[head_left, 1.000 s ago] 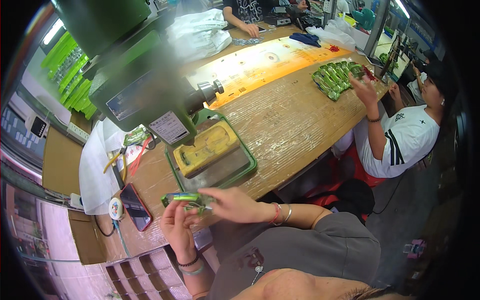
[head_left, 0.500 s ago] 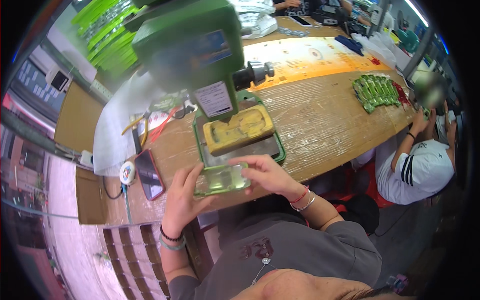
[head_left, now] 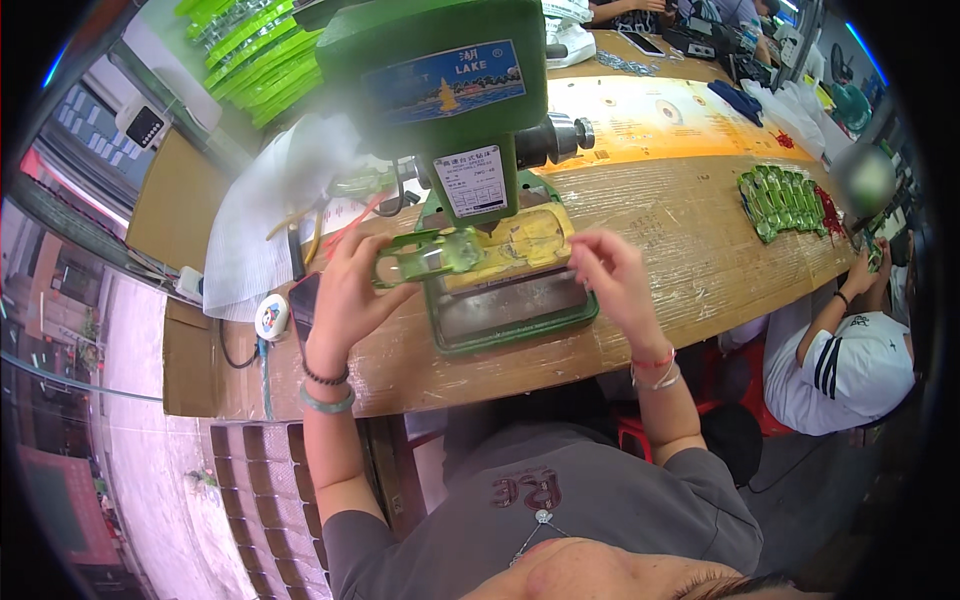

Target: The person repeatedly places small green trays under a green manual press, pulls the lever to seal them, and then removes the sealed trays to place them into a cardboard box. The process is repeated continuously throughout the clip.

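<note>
My left hand (head_left: 348, 285) grips a clear green plastic case (head_left: 432, 256) by its left end. The case's right end overlaps the left part of a worn yellow block (head_left: 530, 240); whether it rests on the block is hard to make out. Beside the block's right end is my right hand (head_left: 618, 278), its fingers bent and apart with nothing visible in them. The block sits under the head of a green bench drill press (head_left: 430, 110), above the machine's green-rimmed metal base (head_left: 510, 312). The drill's tip is mostly hidden behind its labelled front.
A phone (head_left: 303, 305) lies partly behind my left hand, near a round white gadget (head_left: 271, 316) with a cable. Pliers (head_left: 312, 235) lie further back. Several green pieces (head_left: 780, 200) are lined up at the right. A co-worker in a white shirt (head_left: 845, 365) sits there.
Both hands have moved forward from the table's near edge to the yellow block. My right hand has let go of the case, which my left hand has brought over the block's left side.
</note>
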Available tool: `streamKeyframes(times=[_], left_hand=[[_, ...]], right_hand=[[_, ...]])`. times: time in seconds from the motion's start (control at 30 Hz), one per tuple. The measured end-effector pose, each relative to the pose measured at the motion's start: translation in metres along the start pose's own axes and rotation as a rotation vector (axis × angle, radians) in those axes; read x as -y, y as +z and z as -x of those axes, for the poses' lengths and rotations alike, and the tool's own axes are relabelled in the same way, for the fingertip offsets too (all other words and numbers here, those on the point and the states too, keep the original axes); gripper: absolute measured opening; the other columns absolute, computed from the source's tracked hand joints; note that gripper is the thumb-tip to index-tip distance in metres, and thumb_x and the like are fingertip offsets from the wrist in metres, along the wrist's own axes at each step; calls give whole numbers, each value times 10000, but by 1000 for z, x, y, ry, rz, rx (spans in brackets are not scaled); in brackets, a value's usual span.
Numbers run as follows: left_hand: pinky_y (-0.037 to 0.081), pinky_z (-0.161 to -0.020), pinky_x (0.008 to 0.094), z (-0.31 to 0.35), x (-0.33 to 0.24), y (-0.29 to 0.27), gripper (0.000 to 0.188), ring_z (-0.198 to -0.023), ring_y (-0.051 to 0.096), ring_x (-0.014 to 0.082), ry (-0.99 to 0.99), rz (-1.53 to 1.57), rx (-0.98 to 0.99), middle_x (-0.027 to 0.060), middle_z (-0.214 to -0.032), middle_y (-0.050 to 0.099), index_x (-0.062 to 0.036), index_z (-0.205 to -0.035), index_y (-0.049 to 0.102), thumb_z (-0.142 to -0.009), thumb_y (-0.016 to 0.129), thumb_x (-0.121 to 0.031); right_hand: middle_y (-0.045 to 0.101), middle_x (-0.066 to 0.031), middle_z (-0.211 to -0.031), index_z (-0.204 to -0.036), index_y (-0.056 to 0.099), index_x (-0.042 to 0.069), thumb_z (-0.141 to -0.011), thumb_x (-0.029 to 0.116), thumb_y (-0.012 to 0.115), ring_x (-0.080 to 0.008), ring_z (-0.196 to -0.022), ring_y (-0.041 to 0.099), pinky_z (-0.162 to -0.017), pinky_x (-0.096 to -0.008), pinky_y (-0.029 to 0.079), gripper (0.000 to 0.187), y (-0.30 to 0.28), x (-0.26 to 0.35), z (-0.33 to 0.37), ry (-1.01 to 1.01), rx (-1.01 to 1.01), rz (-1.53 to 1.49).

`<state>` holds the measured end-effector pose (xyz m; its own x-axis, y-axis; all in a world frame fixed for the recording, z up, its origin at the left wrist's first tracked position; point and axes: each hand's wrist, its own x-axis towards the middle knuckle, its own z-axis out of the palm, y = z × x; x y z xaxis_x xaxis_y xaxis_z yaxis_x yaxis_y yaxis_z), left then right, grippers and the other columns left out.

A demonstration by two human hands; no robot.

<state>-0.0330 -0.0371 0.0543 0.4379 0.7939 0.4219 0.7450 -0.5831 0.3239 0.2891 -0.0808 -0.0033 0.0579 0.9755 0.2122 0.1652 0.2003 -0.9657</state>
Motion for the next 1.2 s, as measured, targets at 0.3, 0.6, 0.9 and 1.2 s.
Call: streamKeyframes(times=[0.3,0.6,0.9,1.2], left_hand=[[455,-967,420,-33,-17,63,649,-1161,536,357,49,152,82,180,-1237,564,32,-1205,582,-714,853,-295],[421,-1044,429,-24,-2,82,961,-1243,476,375,78,383,94,215,-1305,493,36,-1405,392,-673,872,-361],[414,-1059,427,-14,2,90,945,-1254,464,384,43,350,37,219,-1345,457,36,-1391,412,-665,876,-352],[431,-1045,423,-13,7,99,944,-1230,481,385,43,403,3,219,-1322,466,43,-1377,422,-655,881,-355]], right_hand=[[636,-163,-824,-829,653,-8,-860,251,686,-327,-817,639,-719,-424,516,263,8,10,-62,-334,86,974],[623,-204,-777,-811,640,-23,-843,202,663,-382,-774,633,-721,-447,513,229,-3,14,-70,-232,184,938],[696,-118,-873,-1054,620,1,-935,187,624,-140,-641,629,-534,-291,482,221,-35,-5,-134,257,61,120],[690,-129,-926,-1128,605,-7,-966,150,597,-145,-709,644,-634,-266,531,226,-36,53,-247,-568,-54,212]])
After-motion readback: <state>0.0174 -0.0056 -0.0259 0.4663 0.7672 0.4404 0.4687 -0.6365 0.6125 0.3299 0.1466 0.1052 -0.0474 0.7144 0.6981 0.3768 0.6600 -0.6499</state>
